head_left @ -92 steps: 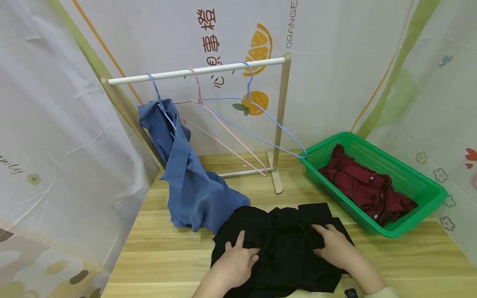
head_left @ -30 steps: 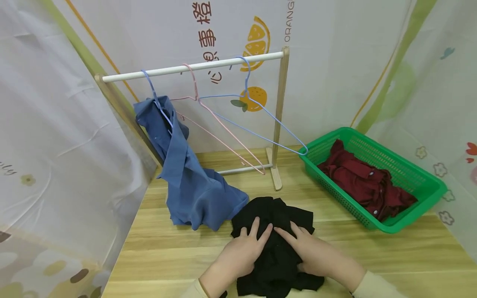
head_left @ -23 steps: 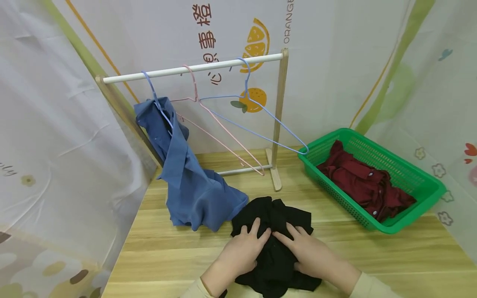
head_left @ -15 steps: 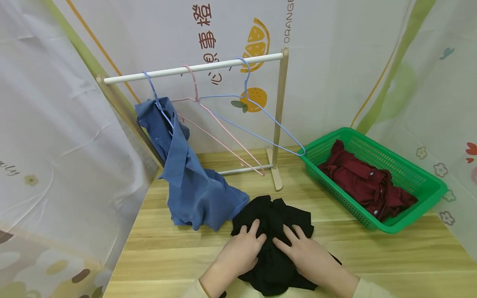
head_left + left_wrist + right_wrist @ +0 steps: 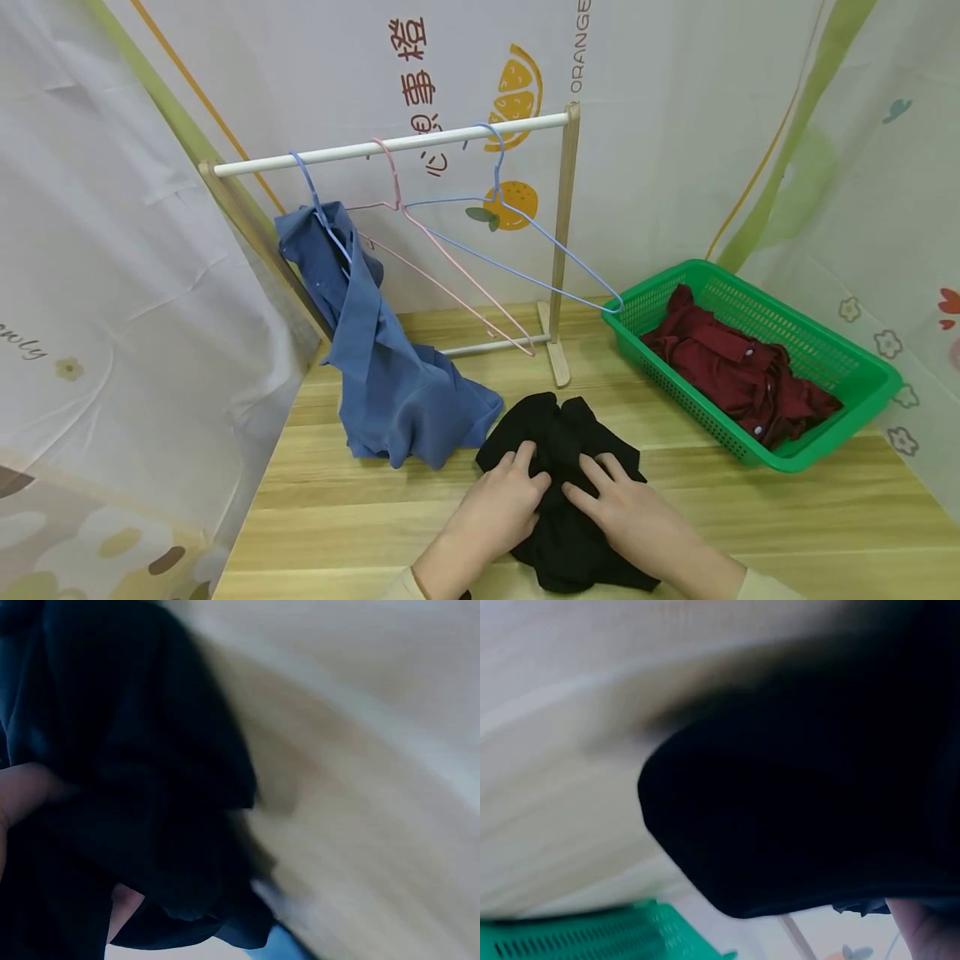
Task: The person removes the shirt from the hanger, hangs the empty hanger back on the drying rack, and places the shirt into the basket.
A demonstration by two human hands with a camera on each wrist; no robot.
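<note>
A crumpled black garment is bunched between my two hands near the table's front; its kind cannot be made out. My left hand grips its left part with bent fingers. In the left wrist view, the thumb and a finger show among the folds of the black cloth. On the other side my right hand holds a bunch of the cloth, fingers bent into it. The right wrist view has the dark cloth covering most of that hand.
A rack with a white rail stands behind, bearing a pink hanger, a blue hanger and a blue garment that trails onto the table. At right, a green basket contains a dark red buttoned garment.
My hands have come together from a wider spread, gathering the black garment into a narrower bunch. Over the last half second the fingers have curled further into the cloth.
</note>
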